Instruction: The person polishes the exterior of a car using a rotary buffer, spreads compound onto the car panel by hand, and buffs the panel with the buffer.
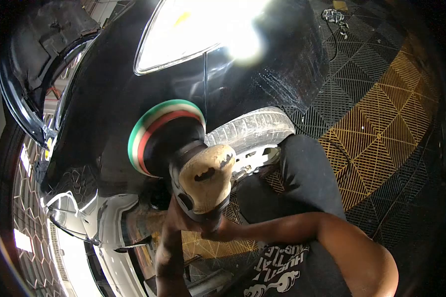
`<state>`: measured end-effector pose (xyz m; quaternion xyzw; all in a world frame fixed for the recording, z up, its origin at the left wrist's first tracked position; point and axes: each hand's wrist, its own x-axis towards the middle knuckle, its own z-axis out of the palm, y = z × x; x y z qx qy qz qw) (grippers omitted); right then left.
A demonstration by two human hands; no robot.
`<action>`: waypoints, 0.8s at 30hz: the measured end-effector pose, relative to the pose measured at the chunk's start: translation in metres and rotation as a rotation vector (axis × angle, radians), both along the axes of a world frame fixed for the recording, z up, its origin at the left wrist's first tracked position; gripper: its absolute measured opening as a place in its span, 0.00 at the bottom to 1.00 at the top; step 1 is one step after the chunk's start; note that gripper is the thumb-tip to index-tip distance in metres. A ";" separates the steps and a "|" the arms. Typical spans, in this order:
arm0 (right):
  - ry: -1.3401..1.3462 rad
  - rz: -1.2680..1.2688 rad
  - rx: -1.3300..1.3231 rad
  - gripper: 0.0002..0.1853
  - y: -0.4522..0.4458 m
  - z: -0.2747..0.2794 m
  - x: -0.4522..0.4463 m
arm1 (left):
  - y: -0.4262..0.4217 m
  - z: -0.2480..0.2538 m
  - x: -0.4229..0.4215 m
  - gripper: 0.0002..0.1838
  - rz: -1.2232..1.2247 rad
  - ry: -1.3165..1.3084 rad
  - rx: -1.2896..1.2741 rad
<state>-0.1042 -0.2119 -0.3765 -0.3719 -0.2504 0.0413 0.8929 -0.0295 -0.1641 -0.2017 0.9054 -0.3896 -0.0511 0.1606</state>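
Note:
A car polisher (205,178) with a worn tan-and-black body is held up in front of a black car fender (109,94). Its round pad (139,141), edged in green, cream and red, faces the glossy paint, apparently against it; the contact side is hidden. From below, my left hand (182,218) grips the machine's rear end. Coming in from the right, my right hand (212,225) is closed around the same end. The polisher's body conceals most fingers of both hands.
A whitened tyre (255,126) sits beside my bent knee (309,168). Above is a glaring headlight (183,37). An open hood (49,34) stands at upper left, and a white car (114,218) at lower left. Black and yellow grid tiles (376,133) cover the floor, with a cable (336,42) across them.

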 end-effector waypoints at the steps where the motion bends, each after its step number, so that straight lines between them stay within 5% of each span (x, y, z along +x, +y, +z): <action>1: -0.020 -0.034 -0.025 0.21 0.005 -0.001 0.003 | -0.003 0.002 0.003 0.49 0.008 0.016 -0.015; 6: -0.080 0.013 -0.130 0.20 -0.014 0.014 0.013 | -0.023 0.016 0.017 0.49 0.043 0.128 -0.100; 10: 0.144 0.161 0.068 0.13 -0.019 0.018 0.003 | -0.022 0.016 0.011 0.49 0.048 0.120 -0.104; 13: 0.075 0.239 -0.075 0.19 -0.021 0.008 -0.006 | -0.001 -0.002 -0.006 0.49 -0.080 -0.192 -0.021; 15: -0.026 0.227 -0.192 0.26 -0.022 0.008 -0.010 | 0.053 -0.037 -0.010 0.50 -0.328 -0.641 0.180; 16: 0.008 0.181 -0.178 0.27 -0.024 0.011 -0.012 | 0.086 -0.056 -0.010 0.52 -0.102 -0.211 0.066; 18: 0.039 0.135 -0.171 0.29 -0.015 0.001 -0.014 | 0.072 -0.050 -0.010 0.53 0.123 0.216 -0.057; 20: 0.096 0.198 -0.112 0.30 0.008 -0.026 -0.011 | -0.021 0.001 -0.001 0.54 0.259 0.579 -0.439; 24: 0.046 0.112 -0.152 0.33 -0.013 -0.020 -0.006 | -0.042 0.015 0.004 0.54 0.247 0.639 -0.437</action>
